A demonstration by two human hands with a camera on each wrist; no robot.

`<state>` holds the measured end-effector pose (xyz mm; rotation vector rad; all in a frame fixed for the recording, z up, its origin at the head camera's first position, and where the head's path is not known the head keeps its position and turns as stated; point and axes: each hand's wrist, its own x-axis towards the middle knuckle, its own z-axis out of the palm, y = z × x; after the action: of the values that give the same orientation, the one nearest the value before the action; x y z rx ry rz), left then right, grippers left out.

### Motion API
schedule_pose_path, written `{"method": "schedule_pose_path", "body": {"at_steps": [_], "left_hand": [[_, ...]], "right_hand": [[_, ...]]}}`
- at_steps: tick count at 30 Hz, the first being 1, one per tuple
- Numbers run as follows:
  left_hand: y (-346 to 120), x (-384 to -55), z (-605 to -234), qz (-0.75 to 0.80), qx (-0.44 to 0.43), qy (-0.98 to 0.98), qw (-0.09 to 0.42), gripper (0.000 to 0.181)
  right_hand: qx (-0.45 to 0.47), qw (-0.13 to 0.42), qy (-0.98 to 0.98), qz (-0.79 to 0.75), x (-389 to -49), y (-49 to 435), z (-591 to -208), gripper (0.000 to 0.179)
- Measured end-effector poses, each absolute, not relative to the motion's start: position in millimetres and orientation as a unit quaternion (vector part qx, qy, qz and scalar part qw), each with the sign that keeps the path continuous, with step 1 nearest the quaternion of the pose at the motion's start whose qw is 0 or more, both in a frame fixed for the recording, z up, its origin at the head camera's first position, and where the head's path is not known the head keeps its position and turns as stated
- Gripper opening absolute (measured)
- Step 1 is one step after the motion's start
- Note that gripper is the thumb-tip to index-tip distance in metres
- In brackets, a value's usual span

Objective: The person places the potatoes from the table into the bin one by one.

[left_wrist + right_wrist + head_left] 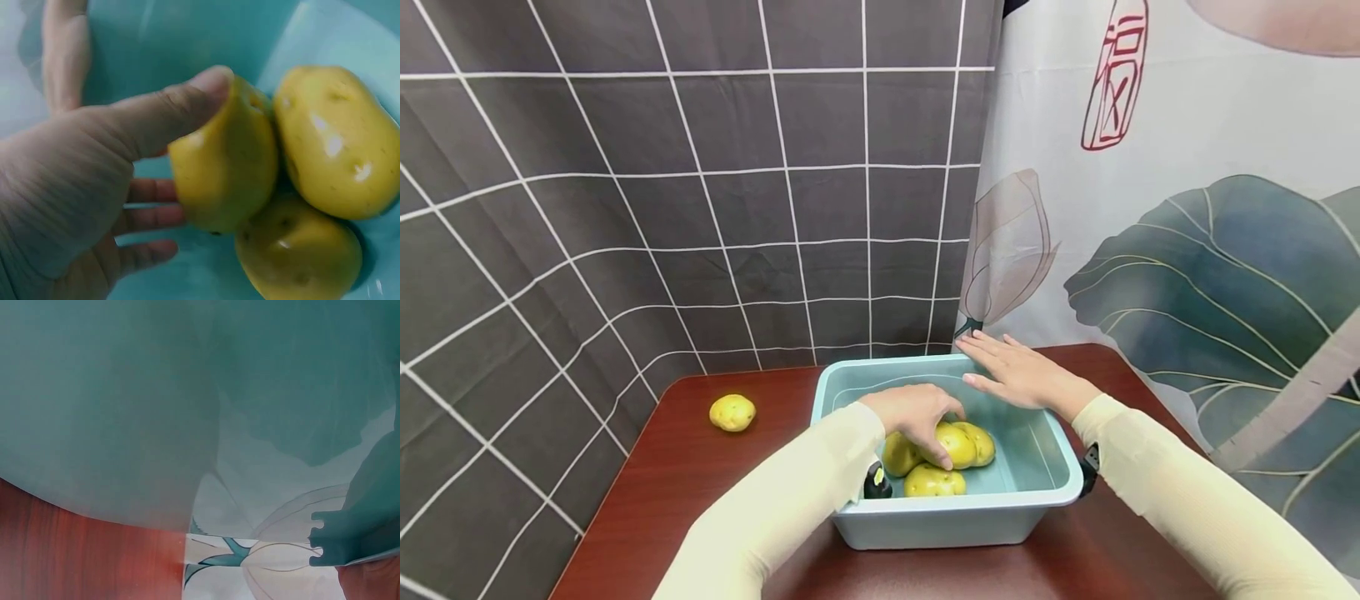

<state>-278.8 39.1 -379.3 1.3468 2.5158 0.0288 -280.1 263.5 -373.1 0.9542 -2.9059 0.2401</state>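
Note:
A light blue plastic basin [936, 521] stands on the table with several yellow potatoes inside. My left hand [913, 412] reaches into it and grips one potato [225, 162], the thumb over its near side and the fingers around the far side. Two more potatoes, one to the right [337, 140] and one lower down [297, 250], lie against the held one in the left wrist view. Above the basin's far right part, my right hand [1026, 375] has its fingers extended and holds nothing. The right wrist view is mostly filled by the basin's blue-green wall [125, 412].
A single potato [732, 412] lies on the red-brown table [760, 475], left of the basin. Behind the table hang a dark grey checked cloth [820, 208] and a white cloth with leaf prints [1210, 275]. A black device [1088, 471] sits at the right wrist.

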Motion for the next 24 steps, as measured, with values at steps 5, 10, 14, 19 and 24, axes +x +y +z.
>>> {"method": "schedule_pose_path", "body": {"at_steps": [5,10,14,19,24], "left_hand": [[34.5,-279.8,-370.2,0.014,0.445,0.881,0.158,0.082],[30.0,-281.1,-359.6,0.003,0.418,0.893,0.170,0.082],[24.2,-280.8,-352.1,-0.002,0.402,0.899,0.176,0.083],[15.7,-277.4,-341.3,-0.008,0.397,0.903,0.167,0.082],[6.1,-274.5,-327.4,-0.010,0.389,0.909,0.149,0.081]], "right_hand": [[0.313,0.035,-0.946,0.077,-279.9,262.3,-372.5,0.070],[0.311,0.030,-0.947,0.077,-279.7,261.7,-371.3,0.071],[0.311,0.029,-0.947,0.076,-279.5,261.2,-371.1,0.070],[0.312,0.030,-0.947,0.075,-279.5,261.6,-371.6,0.071],[0.305,0.025,-0.949,0.077,-280.0,262.4,-372.5,0.072]]}}
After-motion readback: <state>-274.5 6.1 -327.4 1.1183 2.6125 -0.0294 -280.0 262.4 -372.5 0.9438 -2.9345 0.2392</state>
